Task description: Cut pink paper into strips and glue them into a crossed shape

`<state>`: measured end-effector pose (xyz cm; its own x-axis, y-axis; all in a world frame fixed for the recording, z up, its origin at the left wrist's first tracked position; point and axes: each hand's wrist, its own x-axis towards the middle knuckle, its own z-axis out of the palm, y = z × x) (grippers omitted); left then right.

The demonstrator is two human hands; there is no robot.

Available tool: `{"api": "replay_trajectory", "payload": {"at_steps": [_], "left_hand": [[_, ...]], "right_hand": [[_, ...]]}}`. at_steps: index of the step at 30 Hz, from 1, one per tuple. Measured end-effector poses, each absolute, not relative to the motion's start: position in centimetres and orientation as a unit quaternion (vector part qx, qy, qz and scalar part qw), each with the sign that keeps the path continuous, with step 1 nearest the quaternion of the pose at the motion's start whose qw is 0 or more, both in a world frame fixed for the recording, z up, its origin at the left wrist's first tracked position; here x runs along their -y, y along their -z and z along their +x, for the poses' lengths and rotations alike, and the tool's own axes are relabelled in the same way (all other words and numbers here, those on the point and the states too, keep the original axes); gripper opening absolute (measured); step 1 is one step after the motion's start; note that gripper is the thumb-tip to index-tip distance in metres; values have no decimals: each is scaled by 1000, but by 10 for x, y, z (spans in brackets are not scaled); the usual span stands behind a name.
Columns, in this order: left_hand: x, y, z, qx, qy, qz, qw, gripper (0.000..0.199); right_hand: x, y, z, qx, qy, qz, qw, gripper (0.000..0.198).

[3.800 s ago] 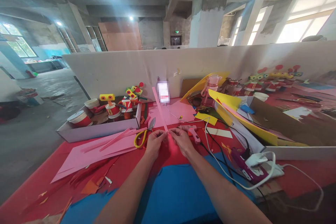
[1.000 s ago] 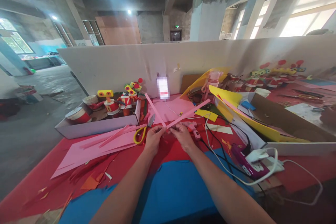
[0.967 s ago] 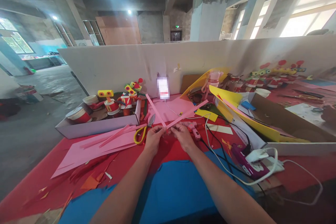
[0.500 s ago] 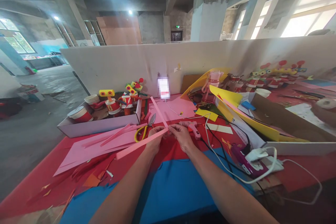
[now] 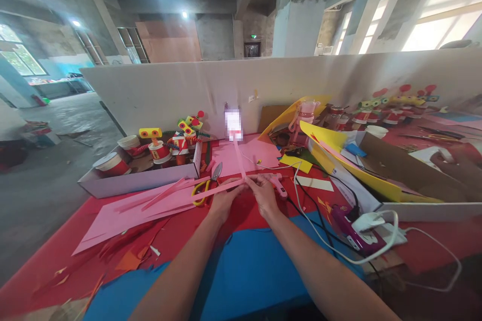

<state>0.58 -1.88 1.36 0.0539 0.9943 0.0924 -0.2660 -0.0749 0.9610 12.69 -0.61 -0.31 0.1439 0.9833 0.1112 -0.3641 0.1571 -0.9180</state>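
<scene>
Two pink paper strips (image 5: 220,188) meet at an angle between my fingertips, one reaching left, the other pointing away from me. My left hand (image 5: 225,202) is closed on the strips from the left side. Pinching the joint from the right is my right hand (image 5: 262,194). Just left of my hands lie yellow-handled scissors (image 5: 201,193), partly under the left-reaching strip. A pink glue gun (image 5: 279,185) rests right beside my right hand. Pink paper sheets (image 5: 109,215) with cut strips on them lie at the left.
A white box (image 5: 139,183) holds paper-cup robot figures (image 5: 158,150) at the left. On the right stands another box (image 5: 422,206) with yellow card. A purple power strip (image 5: 354,230) and loose white cables lie near my right forearm.
The strips have turned in my fingers: the left-reaching one swung up and away from me, and the far one swung to the right. Both hands stay close together.
</scene>
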Motion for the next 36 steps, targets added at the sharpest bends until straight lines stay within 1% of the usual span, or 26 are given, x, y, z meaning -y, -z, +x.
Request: {"api": "replay_trajectory", "payload": {"at_steps": [2, 5, 9, 14, 21, 24, 29, 36], "left_hand": [[18, -13, 6, -404, -577, 464, 538, 27], [16, -10, 4, -426, -594, 445, 517, 27], [16, -10, 1, -457, -589, 456, 486, 26], [15, -12, 1, -469, -564, 497, 464, 22], [12, -10, -1, -465, -576, 450, 499, 34], [12, -11, -1, -438, -587, 449, 512, 35], [14, -10, 1, -442, -557, 481, 513, 33], [15, -11, 1, -431, -563, 491, 507, 33]], "right_hand": [[7, 3, 127, 413, -516, -385, 645, 25], [8, 2, 127, 445, -532, -372, 617, 26], [6, 1, 131, 458, -553, -374, 587, 29], [3, -1, 138, 516, -510, -395, 564, 25], [3, 0, 136, 523, -515, -400, 549, 24], [4, 0, 134, 505, -503, -418, 563, 23], [5, 2, 132, 495, -466, -426, 597, 22], [6, 2, 131, 464, -534, -407, 577, 27]]}}
